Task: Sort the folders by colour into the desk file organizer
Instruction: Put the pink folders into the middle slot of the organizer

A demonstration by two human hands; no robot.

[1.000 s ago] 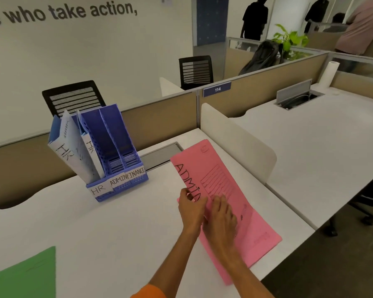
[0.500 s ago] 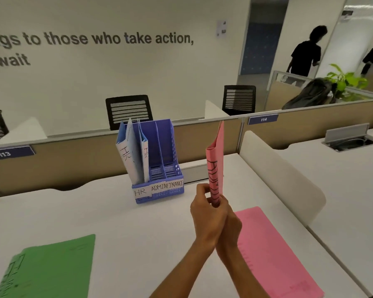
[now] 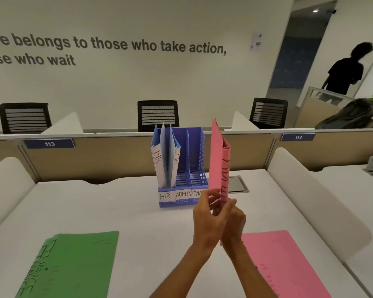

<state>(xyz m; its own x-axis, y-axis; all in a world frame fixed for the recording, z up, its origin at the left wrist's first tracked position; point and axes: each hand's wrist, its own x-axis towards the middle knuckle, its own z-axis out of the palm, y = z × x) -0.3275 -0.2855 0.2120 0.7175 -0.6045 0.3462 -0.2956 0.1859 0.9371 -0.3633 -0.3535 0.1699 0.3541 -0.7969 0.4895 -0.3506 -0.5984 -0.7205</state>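
Observation:
A pink folder (image 3: pixel 218 160) marked ADMIN stands upright in the air, edge toward me. My left hand (image 3: pixel 207 220) and my right hand (image 3: pixel 234 222) both grip its lower edge. Just behind and to the left stands the blue file organizer (image 3: pixel 194 160), with slots labelled HR, ADMIN and FINANCE. Two blue folders (image 3: pixel 166 155) marked HR fill the left slot; the other two slots look empty. Another pink folder (image 3: pixel 282 263) lies flat on the desk at the right. Green folders (image 3: pixel 73 265) marked FINANCE lie flat at the left.
The white desk (image 3: pixel 116 211) is bounded by curved white side dividers and a beige back partition (image 3: pixel 108 155). A grey cable hatch (image 3: pixel 237 184) sits behind the held folder. Black chairs stand beyond the partition. A person stands far right by a doorway.
Both hands lifted one pink folder off the pile on the desk, turned it upright and carried it up and toward the organizer. My view swung left and now faces the organizer.

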